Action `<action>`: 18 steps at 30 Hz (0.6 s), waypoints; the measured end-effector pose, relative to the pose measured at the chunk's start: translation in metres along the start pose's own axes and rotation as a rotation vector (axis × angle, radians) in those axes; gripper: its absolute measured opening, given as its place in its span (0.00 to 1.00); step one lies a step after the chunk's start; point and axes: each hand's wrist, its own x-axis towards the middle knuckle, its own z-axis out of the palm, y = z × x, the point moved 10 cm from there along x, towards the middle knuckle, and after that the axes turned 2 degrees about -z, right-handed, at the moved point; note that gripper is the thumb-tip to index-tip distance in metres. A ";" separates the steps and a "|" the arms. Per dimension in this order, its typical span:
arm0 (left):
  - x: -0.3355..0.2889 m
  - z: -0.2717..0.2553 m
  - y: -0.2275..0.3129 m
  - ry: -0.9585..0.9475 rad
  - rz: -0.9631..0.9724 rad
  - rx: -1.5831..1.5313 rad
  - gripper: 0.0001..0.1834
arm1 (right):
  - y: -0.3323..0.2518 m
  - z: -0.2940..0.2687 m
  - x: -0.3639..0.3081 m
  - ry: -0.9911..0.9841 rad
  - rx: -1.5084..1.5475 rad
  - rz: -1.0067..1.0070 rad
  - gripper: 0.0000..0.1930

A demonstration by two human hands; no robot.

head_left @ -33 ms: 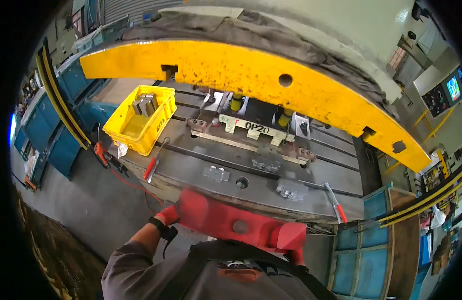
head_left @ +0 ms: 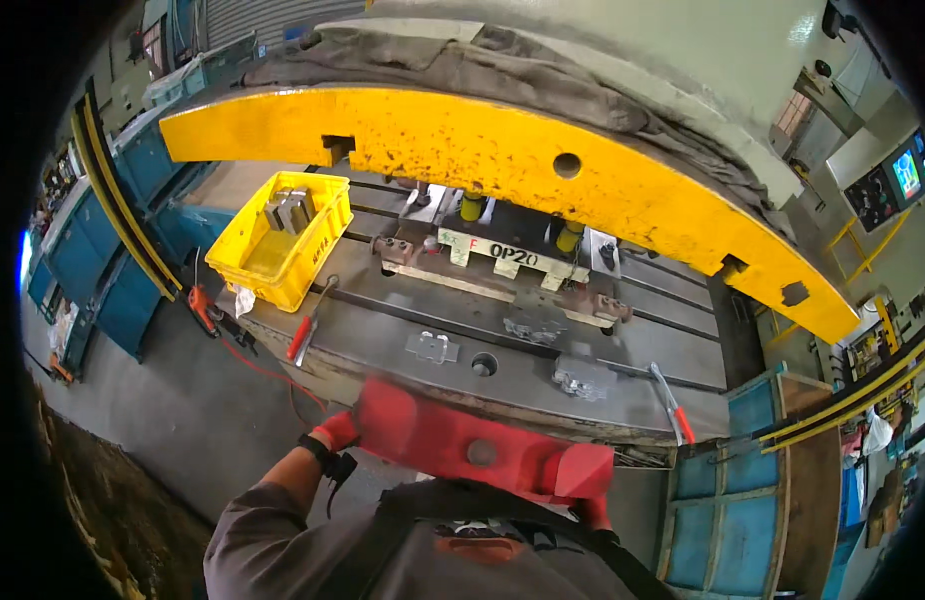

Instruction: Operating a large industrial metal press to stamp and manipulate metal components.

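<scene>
A red control stand (head_left: 448,440) with a round hole in its face stands right in front of me. My left hand (head_left: 338,430), in a red glove, is at its left end, and the fingers are hidden by the housing. Beyond the right end, only part of my right hand (head_left: 595,512) shows, also gloved in red, its fingers out of sight. Past the stand, a press table holds a die set (head_left: 503,255) beneath a thick yellow ram (head_left: 453,130). Flat metal parts lie on the near table: a left one (head_left: 433,347), one before the die (head_left: 536,328) and a right one (head_left: 583,380).
A yellow crate (head_left: 283,240) with metal blocks sits on the table's left. Red-handled tongs lie at the left (head_left: 303,335) and right (head_left: 673,405). Striped posts (head_left: 118,190) flank the press. A blue-panelled cart (head_left: 723,500) stands at right, below a lit screen (head_left: 908,178).
The yellow ram sits very slightly lower in the picture. My hands, the red control stand and the metal parts have not visibly moved.
</scene>
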 end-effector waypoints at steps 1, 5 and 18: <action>-0.001 0.003 -0.009 0.033 -0.021 -0.039 0.17 | -0.003 0.002 0.000 -0.007 0.031 0.011 0.22; 0.005 -0.008 0.005 -0.065 -0.093 -0.167 0.18 | 0.002 0.003 -0.009 -0.018 0.223 0.106 0.23; 0.031 -0.180 -0.005 -0.078 -0.335 -0.444 0.19 | -0.188 -0.155 -0.009 0.652 -0.031 -0.144 0.17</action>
